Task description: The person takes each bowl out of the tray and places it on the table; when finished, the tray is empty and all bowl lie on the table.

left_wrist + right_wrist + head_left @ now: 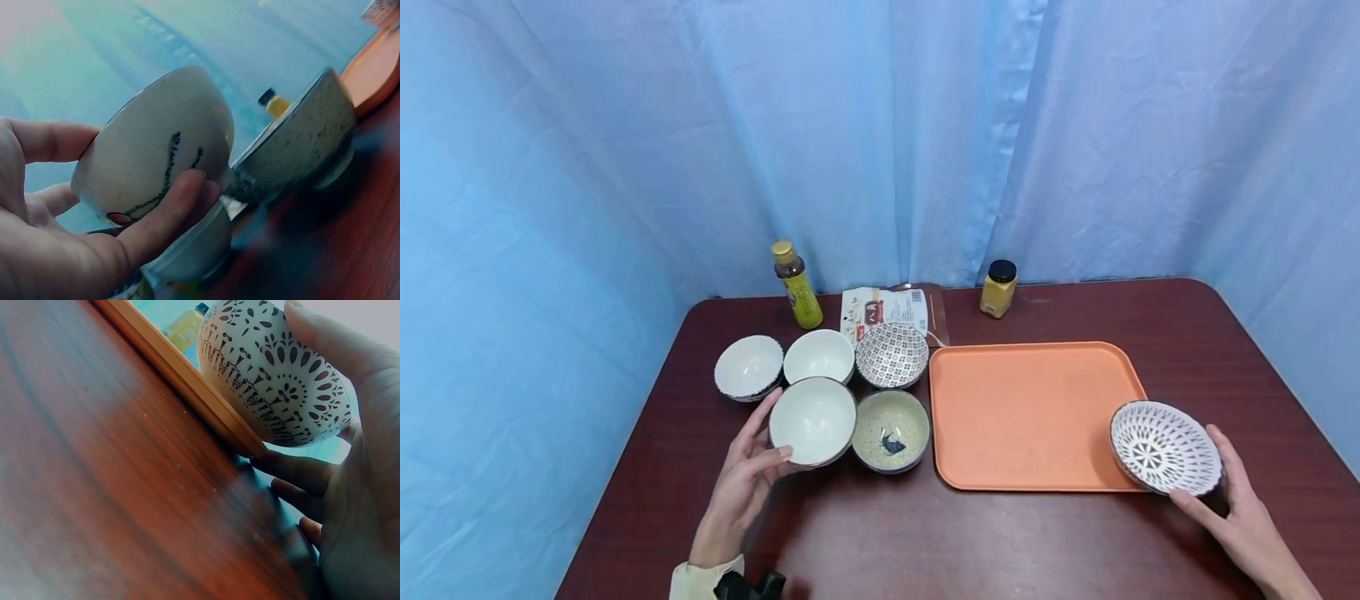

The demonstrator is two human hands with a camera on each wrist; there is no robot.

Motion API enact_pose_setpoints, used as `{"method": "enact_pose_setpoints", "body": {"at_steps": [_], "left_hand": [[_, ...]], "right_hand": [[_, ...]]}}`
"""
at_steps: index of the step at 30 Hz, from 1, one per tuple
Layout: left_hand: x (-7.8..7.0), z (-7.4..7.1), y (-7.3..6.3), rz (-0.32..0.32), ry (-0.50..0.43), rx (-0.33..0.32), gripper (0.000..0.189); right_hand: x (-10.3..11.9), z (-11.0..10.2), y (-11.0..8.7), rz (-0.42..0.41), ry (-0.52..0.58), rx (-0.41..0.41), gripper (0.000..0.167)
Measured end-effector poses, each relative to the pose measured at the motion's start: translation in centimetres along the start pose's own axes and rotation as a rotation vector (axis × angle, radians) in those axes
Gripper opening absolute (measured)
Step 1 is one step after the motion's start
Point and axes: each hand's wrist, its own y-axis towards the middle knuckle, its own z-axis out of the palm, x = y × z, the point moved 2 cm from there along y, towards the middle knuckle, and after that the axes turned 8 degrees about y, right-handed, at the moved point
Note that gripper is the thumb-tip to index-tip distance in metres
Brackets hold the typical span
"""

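Observation:
My left hand [747,475] grips a white bowl [814,422] by its rim, thumb on the near side. In the left wrist view this bowl [156,137] is tilted, with a dark painted line on its outside. Right of it stands a speckled beige bowl [891,431] with a dark blue figure inside. My right hand [1243,508] holds a white bowl with a dark leaf pattern [1165,447] at the right end of the orange tray [1037,417]. The right wrist view shows this patterned bowl [275,375] tilted above the tray's edge, thumb at its rim.
Behind the held white bowl stand another white bowl [818,356], stacked white bowls [749,367] and a bowl with a small print [892,355]. Along the back are a green-labelled bottle [801,292], a food packet [883,308] and a yellow jar [998,292]. Blue curtains [880,142] surround the table.

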Motion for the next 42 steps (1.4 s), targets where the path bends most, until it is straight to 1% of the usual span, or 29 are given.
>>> {"method": "enact_pose_setpoints", "body": {"at_steps": [2, 7, 15, 22, 27, 32, 38, 42], "left_hand": [[0.1, -0.5, -0.3, 0.000, -0.003, -0.019, 0.083], [0.5, -1.4, -1.1, -0.026, 0.000, -0.066, 0.081], [1.9, -2.2, -1.5, -0.095, -0.011, -0.100, 0.083], [3.1, -2.3, -1.2, -0.113, -0.030, -0.079, 0.084], [3.7, -2.2, -1.0, -0.141, -0.022, -0.110, 0.084], [3.9, -2.1, -0.9, -0.174, -0.024, -0.136, 0.087], [4.1, -2.1, -0.9, -0.178, -0.053, -0.125, 0.087], [4.3, -2.1, -0.8, -0.182, -0.051, -0.127, 0.086]], "right_hand": [[0.1, 0.0, 0.0, 0.006, -0.001, -0.001, 0.095], [0.2, 0.0, 0.0, 0.021, -0.001, 0.003, 0.096], [0.3, -0.1, 0.2, 0.035, 0.005, 0.015, 0.095], [0.3, 0.0, 0.3, 0.023, -0.003, 0.008, 0.096], [0.3, 0.1, 0.2, 0.017, -0.001, 0.008, 0.095], [0.3, 0.0, 0.1, 0.015, -0.008, 0.003, 0.095], [0.3, -0.1, 0.1, 0.035, -0.003, 0.013, 0.096], [0.3, -0.1, 0.2, 0.042, -0.002, 0.018, 0.096]]}}
